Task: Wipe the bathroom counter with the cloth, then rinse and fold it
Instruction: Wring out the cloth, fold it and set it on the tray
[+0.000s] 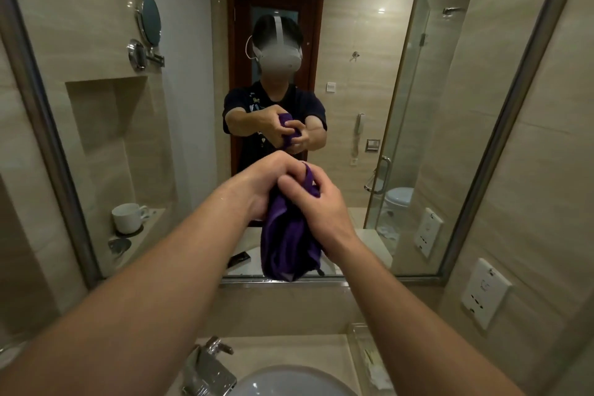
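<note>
I hold the cloth [286, 244] high in front of the mirror [369, 106], above the basin [289, 384] and clear of the worktop [289, 352]. My left hand [263, 183] and right hand [328, 212] meet at its top. The fingers [321, 185] of both are clenched round the bunched purple fabric, and the rest hangs in loose folds. Held here, drips should fall toward the basin. I judge this to be wringing, or hunting for an edge before folding.

No legible text, label, brand or number. The pale print on the dark shirt [244, 99], reflected in the mirror [353, 90], is too blurred to read.
</note>
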A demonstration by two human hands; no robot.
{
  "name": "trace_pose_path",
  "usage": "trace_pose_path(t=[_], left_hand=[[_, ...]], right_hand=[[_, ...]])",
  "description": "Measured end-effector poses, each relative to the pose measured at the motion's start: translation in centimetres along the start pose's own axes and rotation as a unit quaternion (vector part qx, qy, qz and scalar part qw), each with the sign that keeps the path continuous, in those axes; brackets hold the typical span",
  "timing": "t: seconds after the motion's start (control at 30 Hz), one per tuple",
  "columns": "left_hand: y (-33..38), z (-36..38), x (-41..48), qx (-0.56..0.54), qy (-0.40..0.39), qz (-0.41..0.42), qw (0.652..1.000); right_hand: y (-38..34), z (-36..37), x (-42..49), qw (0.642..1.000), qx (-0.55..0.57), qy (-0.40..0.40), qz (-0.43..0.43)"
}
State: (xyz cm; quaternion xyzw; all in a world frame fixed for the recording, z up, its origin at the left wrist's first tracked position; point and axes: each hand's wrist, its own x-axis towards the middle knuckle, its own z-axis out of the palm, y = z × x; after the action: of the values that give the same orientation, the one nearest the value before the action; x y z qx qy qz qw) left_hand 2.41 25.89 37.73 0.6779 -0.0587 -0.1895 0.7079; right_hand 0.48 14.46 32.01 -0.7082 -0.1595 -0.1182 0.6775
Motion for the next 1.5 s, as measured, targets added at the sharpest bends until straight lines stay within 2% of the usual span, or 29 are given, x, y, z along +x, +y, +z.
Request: trace_pose_path(t=[0.07,0.13,0.17,0.23,0.27,0.3,0.4,0.43,0.5,0.63,0.7,0.77,0.8,0.87,0.9,0.97,1.03,1.17,1.27,1.4,1.5], left_hand=[[-0.1,-2.4,-0.7,0.08,-0.098,-0.04,0.991],[-0.2,-4.7,-0.6,0.108,-0.147,-0.064,0.981],[-0.5,-5.1,-0.4,0.098,-0.118,-0.062,0.986],[-2.3,-5.2,0.4,0.067,0.016,-0.049,0.996],[-4.0,-4.8,1.0,0.015,0.067,-0.068,0.995],[-6.2,-4.0,1.5,-0.054,0.075,-0.096,0.991],[-12.0,-0.5,1.4,-0.231,-0.064,-0.165,0.957],[-12.8,0.3,1.5,-0.289,-0.101,-0.157,0.939],[-12.6,0.9,2.0,-0.383,-0.114,-0.111,0.91],[-11.1,1.7,2.6,-0.436,-0.093,-0.097,0.89],[-11.0,2.6,2.0,-0.441,-0.077,-0.105,0.888],[-11.0,4.0,1.5,-0.43,-0.02,-0.089,0.898],[-11.0,4.6,1.3,-0.429,0.009,-0.069,0.901],[-11.8,5.5,1.7,-0.439,0.104,-0.014,0.892],[-12.7,5.6,2.2,-0.415,0.175,0.018,0.893],[-14.7,5.7,2.4,-0.259,0.319,0.068,0.909],[-16.9,5.8,2.1,-0.086,0.378,0.133,0.912],[-20.2,4.6,1.2,0.135,0.332,0.258,0.897],[-21.7,3.5,0.6,0.248,0.269,0.312,0.877],[-22.4,2.7,0.1,0.285,0.23,0.321,0.873],[-23.1,1.8,0.2,0.259,0.241,0.284,0.891]], right_hand=[[1.3,-1.1,-0.3,0.997,-0.063,-0.041,-0.007],[2.2,-1.8,-0.1,0.989,-0.15,-0.016,0.01],[2.4,-2.1,0.1,0.987,-0.161,0.016,0.022],[2.4,-2.5,0.6,0.991,-0.106,0.073,0.028],[2.2,-2.5,0.9,0.993,-0.075,0.09,0.026],[1.7,-2.5,1.3,0.994,-0.05,0.099,0.022],[0.6,-2.4,2.4,0.992,-0.029,0.126,-0.007],[0.6,-2.5,2.6,0.992,-0.053,0.117,-0.018],[0.7,-2.6,2.4,0.988,-0.133,0.075,-0.03],[1.1,-3.2,1.2,0.985,-0.163,0.035,-0.05],[1.4,-2.8,0.5,0.979,-0.182,0.047,-0.074],[2.4,-2.3,-0.2,0.975,-0.184,0.086,-0.086],[2.9,-2.1,-0.7,0.979,-0.161,0.1,-0.073],[4.4,-1.9,-1.7,0.989,-0.04,0.142,0.003],[5.1,-1.6,-2.3,0.983,0.029,0.176,0.054],[6.3,-1.3,-3.3,0.95,0.105,0.25,0.153],[7.8,-1.0,-4.4,0.909,0.149,0.291,0.258],[11.2,-0.5,-6.2,0.841,0.28,0.239,0.397],[12.1,-0.5,-7.6,0.804,0.311,0.194,0.468],[12.7,-0.5,-8.7,0.794,0.317,0.176,0.488],[13.0,0.3,-9.1,0.809,0.314,0.179,0.464]])
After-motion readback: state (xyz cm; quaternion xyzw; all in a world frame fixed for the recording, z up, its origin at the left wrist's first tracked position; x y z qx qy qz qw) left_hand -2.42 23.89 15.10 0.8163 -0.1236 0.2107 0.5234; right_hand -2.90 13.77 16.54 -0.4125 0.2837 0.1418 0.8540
